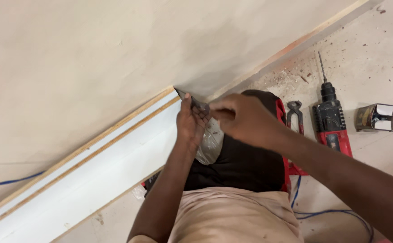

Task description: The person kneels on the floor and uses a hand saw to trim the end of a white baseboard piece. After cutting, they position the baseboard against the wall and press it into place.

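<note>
The scene is viewed from a single head-worn camera, aimed steeply downward at close range. The white board (93, 173) runs diagonally across the frame, with the red drill (332, 121) seen at right.

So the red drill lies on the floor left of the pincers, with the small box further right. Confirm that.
Not quite. In the head view the red drill lies on the floor to the right of the pincers, not left of them. The small box does sit further right.
</note>
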